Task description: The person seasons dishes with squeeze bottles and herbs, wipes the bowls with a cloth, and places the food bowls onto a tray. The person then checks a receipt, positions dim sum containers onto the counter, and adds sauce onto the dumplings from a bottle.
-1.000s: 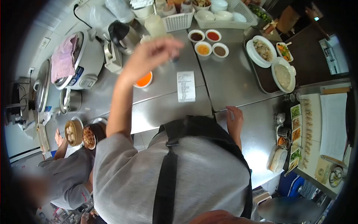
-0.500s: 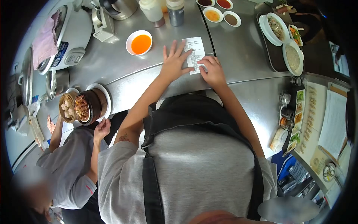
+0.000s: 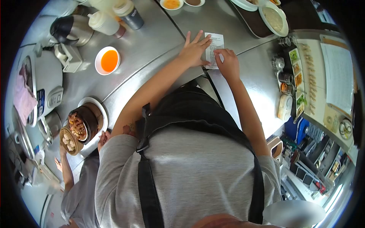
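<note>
A white printed receipt [image 3: 217, 39] lies on the steel counter, right of the dark seam between the two counter sections. My left hand [image 3: 194, 52] spreads its fingers over the receipt's left side, fingertips at its edge and thumb near the bottom. Over the paper's right side is my right hand [image 3: 229, 65], its thumb and index finger bent together in a pinch. Whether anything sits between those fingertips is too small to tell.
A bowl of orange sauce [image 3: 109, 60] and squeeze bottles [image 3: 103, 24] stand at left. Beside my left elbow, a co-worker's hand [image 3: 103, 140] is at a plate [image 3: 103, 112] carrying steamer baskets [image 3: 93, 121]. A tray [image 3: 243, 19] with bowls is at upper right.
The receipt and both my hands have moved right across the counter seam. My right finger and thumb have come closer together. My view has shifted right, and the co-worker's steamers have turned.
</note>
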